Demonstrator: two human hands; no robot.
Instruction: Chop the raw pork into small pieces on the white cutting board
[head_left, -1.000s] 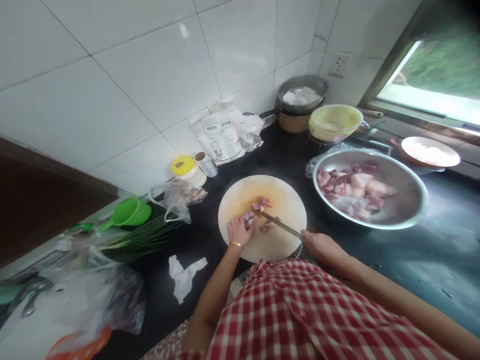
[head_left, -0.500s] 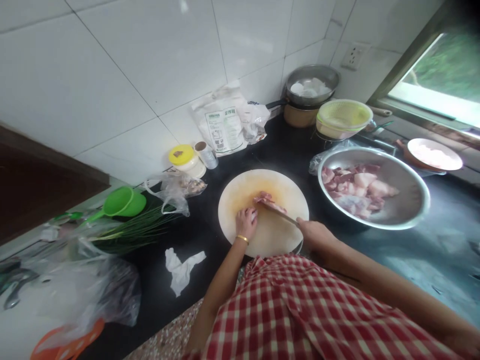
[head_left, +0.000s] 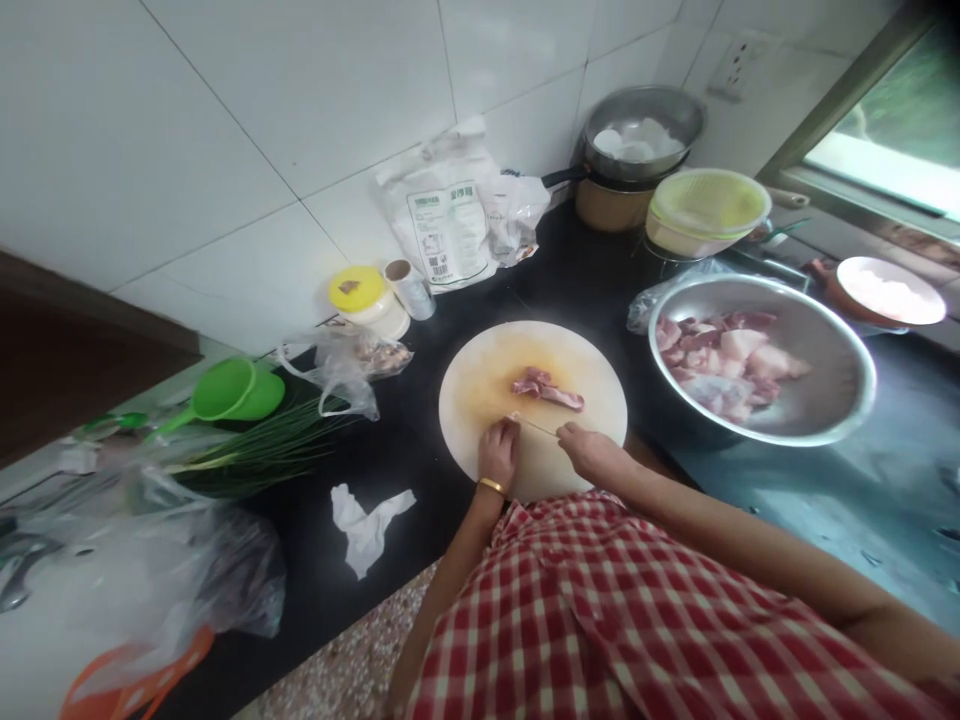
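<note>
A round pale cutting board, stained yellowish in its middle, lies in front of me. My right hand is closed round the handle of a knife, whose thin blade points left, low over the board. At the blade's tip my left hand, with a gold bracelet at the wrist, is closed with its fingertips on a small piece of meat, mostly hidden. Cut strips of raw meat rest on the board beyond the blade, touched by neither hand.
To the right stands a wide metal basin with raw meat chunks. Behind are a white printed bag, a yellow-lidded jar, a roll and a yellow colander. At left lie green onions, a green dipper and crumpled tissue.
The knife has come off the meat strips and moved toward me and left, its blade now by my left fingertips. The strips stay behind on the board. My view has shifted slightly.
</note>
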